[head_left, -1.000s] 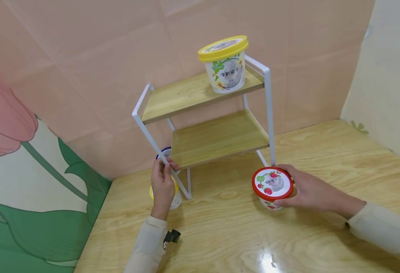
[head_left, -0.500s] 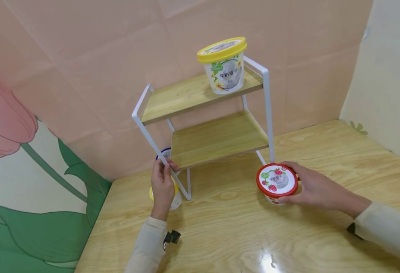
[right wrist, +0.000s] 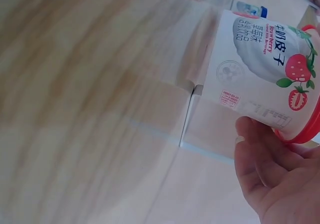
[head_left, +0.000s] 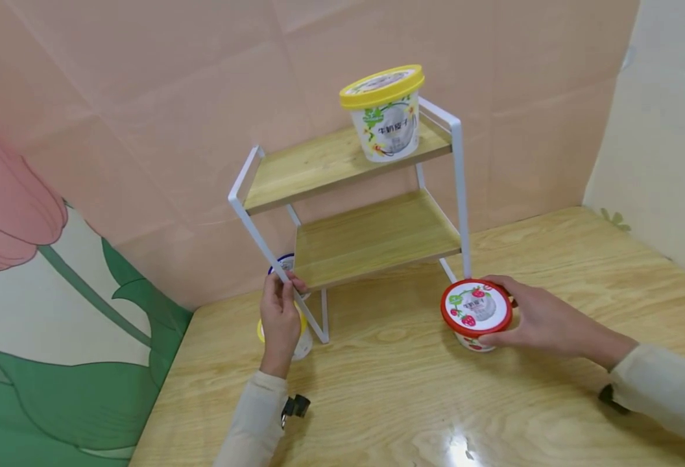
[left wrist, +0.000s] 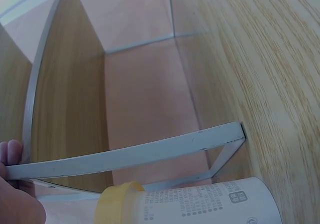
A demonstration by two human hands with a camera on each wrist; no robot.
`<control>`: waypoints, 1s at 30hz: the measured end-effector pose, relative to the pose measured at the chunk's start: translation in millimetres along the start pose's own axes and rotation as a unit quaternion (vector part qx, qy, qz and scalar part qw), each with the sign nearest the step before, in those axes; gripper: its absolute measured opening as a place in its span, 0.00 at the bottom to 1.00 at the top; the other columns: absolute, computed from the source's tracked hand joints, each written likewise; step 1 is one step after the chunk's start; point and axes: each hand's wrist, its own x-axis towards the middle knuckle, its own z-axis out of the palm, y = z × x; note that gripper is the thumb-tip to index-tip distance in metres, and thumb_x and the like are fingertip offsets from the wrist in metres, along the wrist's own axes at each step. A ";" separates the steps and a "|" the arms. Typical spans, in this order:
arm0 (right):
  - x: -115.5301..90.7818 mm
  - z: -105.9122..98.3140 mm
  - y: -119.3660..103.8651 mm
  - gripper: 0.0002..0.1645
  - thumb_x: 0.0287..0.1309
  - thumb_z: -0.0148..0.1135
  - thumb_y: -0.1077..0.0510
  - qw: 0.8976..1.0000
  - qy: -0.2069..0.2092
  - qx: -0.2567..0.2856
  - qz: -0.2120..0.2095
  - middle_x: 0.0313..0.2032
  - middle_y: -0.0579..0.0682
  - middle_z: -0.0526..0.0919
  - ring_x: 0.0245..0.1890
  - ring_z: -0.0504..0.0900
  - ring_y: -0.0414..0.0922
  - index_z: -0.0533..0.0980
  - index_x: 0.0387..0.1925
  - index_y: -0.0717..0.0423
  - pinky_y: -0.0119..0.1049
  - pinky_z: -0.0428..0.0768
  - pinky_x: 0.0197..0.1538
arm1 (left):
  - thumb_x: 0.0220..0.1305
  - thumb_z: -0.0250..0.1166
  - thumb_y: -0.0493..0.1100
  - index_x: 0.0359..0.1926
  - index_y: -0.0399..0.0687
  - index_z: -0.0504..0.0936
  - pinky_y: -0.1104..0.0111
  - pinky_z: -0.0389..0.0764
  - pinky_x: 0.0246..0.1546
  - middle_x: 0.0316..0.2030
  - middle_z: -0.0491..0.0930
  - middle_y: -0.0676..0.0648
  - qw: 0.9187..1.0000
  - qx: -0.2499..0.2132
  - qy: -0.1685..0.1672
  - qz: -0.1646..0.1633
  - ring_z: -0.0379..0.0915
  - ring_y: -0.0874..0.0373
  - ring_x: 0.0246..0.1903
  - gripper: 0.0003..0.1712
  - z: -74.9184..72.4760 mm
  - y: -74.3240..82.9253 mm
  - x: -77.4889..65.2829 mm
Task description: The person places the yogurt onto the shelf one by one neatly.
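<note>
A two-tier wooden shelf (head_left: 372, 237) with a white metal frame stands on the table. My left hand (head_left: 280, 324) grips its left front leg (left wrist: 125, 156) beside the lower board. With thumb and fingers round its side, my right hand (head_left: 543, 324) holds a white paper tub (head_left: 475, 309) with a red lid and strawberry print, near the foot of the right front leg. The right wrist view shows the strawberry tub (right wrist: 260, 58) beside my right hand (right wrist: 280, 179), its printed side facing the camera. On the top board sits a yellow-lidded tub (head_left: 390, 126), at the right end.
Left of the shelf, partly hidden behind my left hand, stand another yellow-lidded tub (head_left: 303, 345) and a blue-lidded tub (head_left: 284, 261). A pink wall covering (head_left: 144, 117) hangs behind, with a pale wall (head_left: 663, 149) on the right. The wooden table (head_left: 377, 389) spreads out in front.
Over the first half second, my right hand and the strawberry tub shifted slightly right and back; since then they have stayed nearly still. My left hand keeps its place on the leg.
</note>
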 end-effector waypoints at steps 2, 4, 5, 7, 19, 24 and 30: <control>-0.3 -1.2 0.1 0.63 0.38 0.76 0.27 1.000 -0.002 0.002 -0.001 0.51 0.51 0.83 0.50 0.82 0.51 0.62 0.68 0.57 0.47 0.82 0.45 | 0.77 0.46 0.33 0.49 0.22 0.68 0.78 0.83 0.46 0.36 0.75 0.32 1.000 0.000 0.001 -0.001 0.76 0.67 0.38 0.13 0.2 0.4 -0.4; -0.1 -2.0 0.2 0.63 0.38 0.76 0.27 1.000 -0.004 0.002 0.004 0.51 0.50 0.83 0.50 0.82 0.51 0.63 0.68 0.56 0.47 0.82 0.45 | 0.77 0.46 0.33 0.48 0.23 0.69 0.77 0.83 0.46 0.36 0.75 0.33 1.000 -0.001 0.001 -0.001 0.77 0.67 0.38 0.12 0.4 0.3 -0.5; 0.0 -2.4 0.4 0.62 0.38 0.76 0.28 1.000 -0.004 0.002 0.004 0.51 0.50 0.83 0.50 0.82 0.51 0.63 0.68 0.56 0.48 0.82 0.45 | 0.77 0.46 0.33 0.48 0.23 0.69 0.77 0.83 0.46 0.36 0.75 0.33 1.000 -0.002 0.002 -0.001 0.77 0.67 0.38 0.12 0.5 0.2 -0.5; 0.4 -2.9 0.8 0.62 0.39 0.76 0.28 1.000 -0.005 0.001 0.008 0.51 0.50 0.83 0.50 0.81 0.51 0.63 0.68 0.55 0.48 0.82 0.45 | 0.76 0.46 0.33 0.48 0.23 0.69 0.77 0.83 0.46 0.36 0.75 0.33 1.000 -0.003 0.003 -0.003 0.77 0.67 0.38 0.12 0.6 0.1 -0.4; 3.1 -9.3 -2.2 0.58 0.41 0.77 0.31 1.000 0.006 0.007 -0.002 0.50 0.50 0.83 0.49 0.81 0.52 0.63 0.68 0.54 0.49 0.82 0.44 | 0.77 0.46 0.34 0.48 0.22 0.68 0.77 0.83 0.45 0.36 0.75 0.29 1.000 0.002 0.001 0.007 0.76 0.67 0.37 0.13 -1.1 -3.0 0.1; 4.5 -11.2 -3.0 0.57 0.42 0.77 0.32 1.000 0.009 0.004 -0.003 0.49 0.50 0.84 0.48 0.80 0.51 0.64 0.67 0.54 0.45 0.81 0.41 | 0.77 0.46 0.34 0.48 0.22 0.68 0.77 0.83 0.45 0.36 0.75 0.31 1.000 -0.002 0.001 0.005 0.77 0.66 0.37 0.13 -1.1 -2.4 -0.1; 7.3 -15.1 -5.7 0.55 0.42 0.78 0.34 1.000 0.019 0.011 -0.018 0.49 0.49 0.84 0.48 0.81 0.49 0.64 0.67 0.51 0.47 0.82 0.44 | 0.77 0.46 0.34 0.48 0.23 0.68 0.77 0.83 0.45 0.36 0.75 0.32 1.000 0.000 -0.003 0.005 0.76 0.66 0.38 0.13 -1.2 -2.3 0.7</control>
